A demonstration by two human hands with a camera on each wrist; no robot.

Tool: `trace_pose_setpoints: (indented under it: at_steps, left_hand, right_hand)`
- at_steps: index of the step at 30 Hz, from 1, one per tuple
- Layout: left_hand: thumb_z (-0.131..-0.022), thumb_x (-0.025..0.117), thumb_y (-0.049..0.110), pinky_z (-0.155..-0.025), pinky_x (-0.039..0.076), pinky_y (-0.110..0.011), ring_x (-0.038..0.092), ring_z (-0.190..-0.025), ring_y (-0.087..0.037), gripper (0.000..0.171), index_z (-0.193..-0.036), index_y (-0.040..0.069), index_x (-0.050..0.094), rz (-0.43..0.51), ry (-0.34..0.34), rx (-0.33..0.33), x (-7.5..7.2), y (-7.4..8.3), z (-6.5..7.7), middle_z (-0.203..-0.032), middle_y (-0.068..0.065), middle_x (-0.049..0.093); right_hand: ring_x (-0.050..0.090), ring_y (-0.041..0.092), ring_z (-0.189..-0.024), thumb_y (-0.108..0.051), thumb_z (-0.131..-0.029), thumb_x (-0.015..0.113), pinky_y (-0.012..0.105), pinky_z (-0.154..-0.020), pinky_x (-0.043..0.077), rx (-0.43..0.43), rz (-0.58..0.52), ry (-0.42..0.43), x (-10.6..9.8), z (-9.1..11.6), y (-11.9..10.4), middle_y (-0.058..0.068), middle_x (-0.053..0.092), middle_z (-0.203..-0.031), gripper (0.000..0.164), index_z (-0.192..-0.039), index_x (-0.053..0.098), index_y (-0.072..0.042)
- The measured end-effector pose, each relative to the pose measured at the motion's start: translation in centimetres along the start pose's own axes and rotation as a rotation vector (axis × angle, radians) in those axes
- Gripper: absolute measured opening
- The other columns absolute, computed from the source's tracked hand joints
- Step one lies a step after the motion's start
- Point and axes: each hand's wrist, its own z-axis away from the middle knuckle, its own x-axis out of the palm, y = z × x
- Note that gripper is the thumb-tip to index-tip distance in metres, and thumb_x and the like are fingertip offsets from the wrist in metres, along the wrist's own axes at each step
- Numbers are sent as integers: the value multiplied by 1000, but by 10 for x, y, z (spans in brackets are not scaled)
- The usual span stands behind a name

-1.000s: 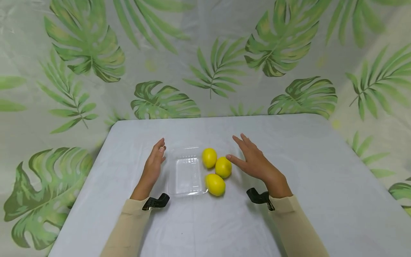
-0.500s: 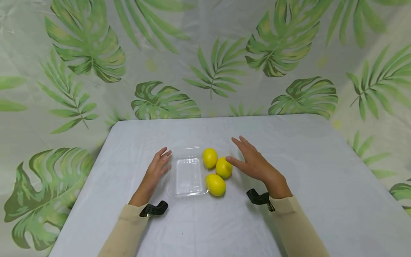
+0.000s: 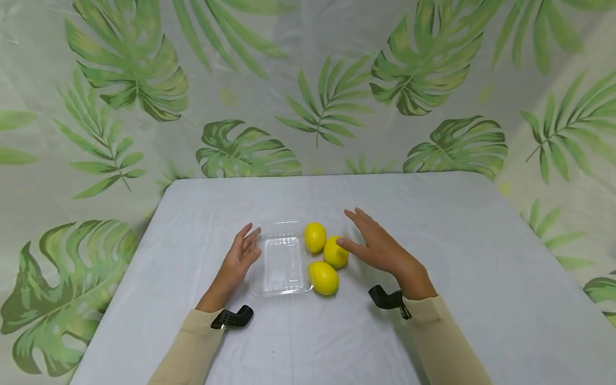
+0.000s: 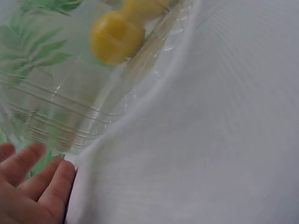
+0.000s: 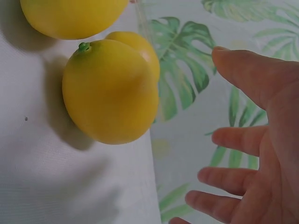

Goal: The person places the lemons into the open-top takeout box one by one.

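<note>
A clear plastic box lies on the white table. Against its right side are three yellow lemons: the far one, the middle one and the near one. My left hand is at the box's left edge, fingers relaxed; whether they touch the wall I cannot tell. To the right of the lemons, my right hand hovers with fingers spread and nothing held. Its thumb overlaps the middle lemon in the head view, but the right wrist view shows a gap between the hand and a lemon.
A white cloth covers the table. Behind it hangs a leaf-patterned curtain. Both wrists carry a small black camera, one on the left and one on the right.
My left hand has come nearer to the box's left edge and a little toward me. The right hand has shifted only slightly. Box and lemons stay in place.
</note>
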Motion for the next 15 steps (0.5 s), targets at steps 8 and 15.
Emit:
trace_pose_setpoints:
  at_steps: [8,15]
  left_hand:
    - [-96,50,1,-116,16,-49,18,-145,-35,70,-154,6,10,-9,-13,63,0,-3,1,-158,-14,20]
    - [-93,51,-5,-117,14,-50,17,-145,-34,74,-154,6,11,8,-22,70,0,-4,1,-159,-14,19]
  right_hand:
    - [19,33,-145,-55,-90,58,59,-113,21,2,-13,-25,2,0,2,13,16,-160,81,-154,25,-19]
    - [22,31,-144,-50,-89,62,56,-114,22,-6,-13,-55,5,-1,2,12,23,-158,80,-153,29,-17]
